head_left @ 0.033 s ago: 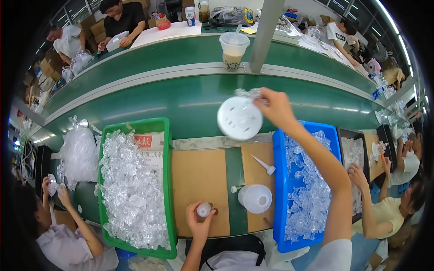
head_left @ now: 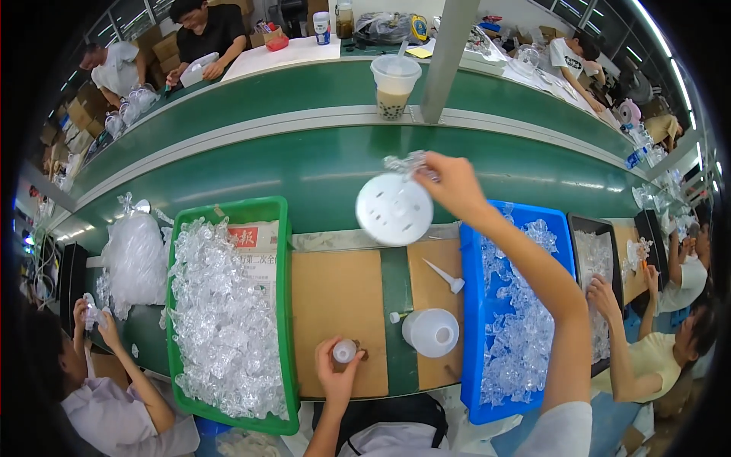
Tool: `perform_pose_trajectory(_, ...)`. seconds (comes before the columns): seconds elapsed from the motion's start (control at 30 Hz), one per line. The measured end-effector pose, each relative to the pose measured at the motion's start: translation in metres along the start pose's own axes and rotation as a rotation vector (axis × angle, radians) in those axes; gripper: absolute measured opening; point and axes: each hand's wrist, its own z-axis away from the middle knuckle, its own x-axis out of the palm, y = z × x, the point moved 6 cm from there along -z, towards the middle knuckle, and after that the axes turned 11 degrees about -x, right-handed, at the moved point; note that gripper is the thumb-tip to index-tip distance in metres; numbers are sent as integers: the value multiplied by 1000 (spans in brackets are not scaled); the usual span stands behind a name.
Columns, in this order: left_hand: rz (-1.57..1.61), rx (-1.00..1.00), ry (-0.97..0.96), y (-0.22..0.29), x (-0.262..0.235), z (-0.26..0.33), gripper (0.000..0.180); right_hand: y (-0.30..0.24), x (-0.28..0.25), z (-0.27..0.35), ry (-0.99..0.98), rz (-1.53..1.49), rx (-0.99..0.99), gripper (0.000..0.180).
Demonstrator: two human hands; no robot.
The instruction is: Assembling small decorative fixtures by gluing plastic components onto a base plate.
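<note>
My right hand (head_left: 455,183) is raised past the cardboard, its fingers closed on a clear plastic piece (head_left: 406,163). Just below that piece is a white round disc (head_left: 394,209) with several small dark slots; whether the two are joined is blurred. Low on the left cardboard sheet (head_left: 335,289), my left hand (head_left: 333,367) has its thumb and fingers closed around a small translucent bottle (head_left: 344,350), seen from above. A small brownish thing (head_left: 363,354) lies beside it, partly hidden. To the right are a larger translucent squeeze bottle (head_left: 431,333) and a white cone nozzle (head_left: 445,276).
A green bin (head_left: 286,320) with clear plastic pieces stands left, a blue bin (head_left: 474,365) with similar pieces right. A bubble-tea cup (head_left: 394,87) stands on the ledge by a metal post (head_left: 445,65). Co-workers sit at both sides (head_left: 114,411) (head_left: 643,358) and across the bench.
My right hand has moved slightly left and nearer, and the white disc and clear piece have shifted with it. My left hand stays in place around the small bottle.
</note>
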Motion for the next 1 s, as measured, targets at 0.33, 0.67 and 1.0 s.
perform_pose_trajectory(0.33,52,-3,-19,2,2,1,60,-31,72,40,-327,6,-31,24)
perform_pose_trajectory(0.67,-276,235,140,43,-15,81,68,-24,56,125,-925,765,-62,14)
perform_pose_trajectory(1.0,-65,373,-168,109,96,25,101,-129,-67,122,-205,-266,192,16)
